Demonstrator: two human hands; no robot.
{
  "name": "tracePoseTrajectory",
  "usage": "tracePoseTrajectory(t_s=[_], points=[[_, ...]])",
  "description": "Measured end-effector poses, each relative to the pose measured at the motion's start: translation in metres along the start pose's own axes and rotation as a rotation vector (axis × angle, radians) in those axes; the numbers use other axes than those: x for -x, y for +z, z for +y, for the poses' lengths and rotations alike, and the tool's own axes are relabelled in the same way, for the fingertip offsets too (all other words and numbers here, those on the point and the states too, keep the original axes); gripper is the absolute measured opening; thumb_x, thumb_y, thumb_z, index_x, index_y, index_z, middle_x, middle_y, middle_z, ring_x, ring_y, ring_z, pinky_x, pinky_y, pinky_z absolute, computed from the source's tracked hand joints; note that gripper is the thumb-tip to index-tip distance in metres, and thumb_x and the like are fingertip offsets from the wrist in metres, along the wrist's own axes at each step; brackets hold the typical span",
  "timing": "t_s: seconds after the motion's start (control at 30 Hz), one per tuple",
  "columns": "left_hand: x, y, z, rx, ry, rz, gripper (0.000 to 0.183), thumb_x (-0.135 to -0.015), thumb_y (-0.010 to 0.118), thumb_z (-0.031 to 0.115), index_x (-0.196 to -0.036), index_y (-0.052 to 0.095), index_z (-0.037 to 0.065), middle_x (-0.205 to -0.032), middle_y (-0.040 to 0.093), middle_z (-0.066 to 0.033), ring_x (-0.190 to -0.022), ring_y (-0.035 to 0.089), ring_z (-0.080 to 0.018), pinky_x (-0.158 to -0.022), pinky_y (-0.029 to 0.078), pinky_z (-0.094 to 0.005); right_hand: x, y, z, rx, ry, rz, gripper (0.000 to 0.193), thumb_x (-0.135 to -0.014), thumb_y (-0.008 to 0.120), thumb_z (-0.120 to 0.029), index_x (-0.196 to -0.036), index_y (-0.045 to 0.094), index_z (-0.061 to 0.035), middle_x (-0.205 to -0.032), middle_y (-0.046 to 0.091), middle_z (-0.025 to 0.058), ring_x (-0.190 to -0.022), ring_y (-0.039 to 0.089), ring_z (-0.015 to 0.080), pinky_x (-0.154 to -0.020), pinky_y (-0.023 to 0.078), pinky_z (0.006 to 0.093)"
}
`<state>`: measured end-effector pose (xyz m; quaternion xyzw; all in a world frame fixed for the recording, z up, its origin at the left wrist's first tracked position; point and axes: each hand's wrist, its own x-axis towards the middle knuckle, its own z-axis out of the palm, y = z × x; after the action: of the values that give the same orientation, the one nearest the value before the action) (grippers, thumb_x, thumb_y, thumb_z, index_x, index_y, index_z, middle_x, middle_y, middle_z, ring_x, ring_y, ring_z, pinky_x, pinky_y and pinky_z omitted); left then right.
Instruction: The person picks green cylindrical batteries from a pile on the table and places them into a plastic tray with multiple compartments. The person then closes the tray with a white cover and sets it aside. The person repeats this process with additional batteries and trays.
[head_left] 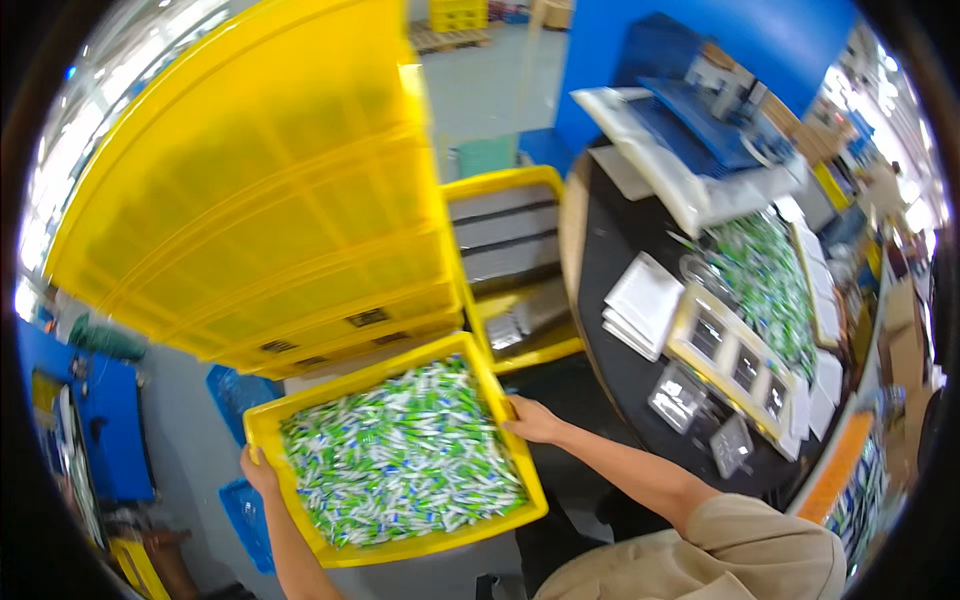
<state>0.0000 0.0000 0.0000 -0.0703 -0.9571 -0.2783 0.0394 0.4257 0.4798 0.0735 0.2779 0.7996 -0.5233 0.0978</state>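
While gripped at both rims, yellow crate point(400, 550), left hand point(258, 470), right hand point(532, 420).

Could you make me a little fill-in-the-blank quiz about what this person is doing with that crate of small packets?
1. Both hands grip a crate whose colour is ____.
2. The crate is filled with small green and ____ packets.
3. The right hand holds the crate's ____ rim.
4. Behind it rises a tall ____ of empty crates.

Missing words: yellow; white; right; stack
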Motion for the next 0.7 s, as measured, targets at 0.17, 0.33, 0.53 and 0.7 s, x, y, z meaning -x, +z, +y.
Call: tracePoseTrajectory(t_s=[0.17,0.33,0.53,0.7], points=[[0.135,-0.007,0.233,0.132,0.386,0.094,0.035,-0.110,0.048,0.021,-0.131,0.060,-0.005,-0.122,0.063,-0.0221,-0.111,0.061,-0.0369,-0.092,0.052,-0.0444,0.121,-0.043,-0.006,0.147,-0.161,0.311,0.027,-0.091,0.060,-0.016,-0.113,0.068,-0.0032,-0.112,0.069,0.0181,-0.106,0.064,0.0374,-0.093,0.052,0.0442],[0.337,0.032,0.441,0.422,0.977,-0.311,0.013,-0.092,0.067,0.001,-0.105,0.069,0.000,-0.099,0.070,-0.0167,-0.092,0.065,-0.0366,-0.086,0.050,-0.0447,0.277,-0.120,0.053,0.026,0.014,0.306,0.026,-0.096,0.061,-0.018,-0.118,0.070,-0.0062,-0.111,0.073,0.0154,-0.097,0.072,0.0301,-0.083,0.057,0.0388],[0.451,0.079,0.667,0.468,1.346,-0.501,0.016,-0.088,0.072,0.004,-0.104,0.069,0.003,-0.096,0.068,-0.0139,-0.090,0.065,-0.0341,-0.082,0.051,-0.0429,0.428,-0.220,0.206,-0.368,0.289,1.244,0.023,-0.091,0.064,-0.011,-0.110,0.071,-0.0003,-0.092,0.075,0.0164,-0.077,0.073,0.0284,-0.071,0.057,0.0375],[0.536,0.139,0.776,0.401,1.487,-0.748,0.018,-0.087,0.074,0.011,-0.104,0.070,0.005,-0.099,0.069,-0.0128,-0.094,0.066,-0.0326,-0.081,0.052,-0.0408,0.450,-0.259,0.259,-0.035,0.332,1.323,0.026,-0.087,0.070,-0.008,-0.112,0.070,-0.0016,-0.104,0.071,0.0118,-0.094,0.070,0.0267,-0.082,0.056,0.0372]])
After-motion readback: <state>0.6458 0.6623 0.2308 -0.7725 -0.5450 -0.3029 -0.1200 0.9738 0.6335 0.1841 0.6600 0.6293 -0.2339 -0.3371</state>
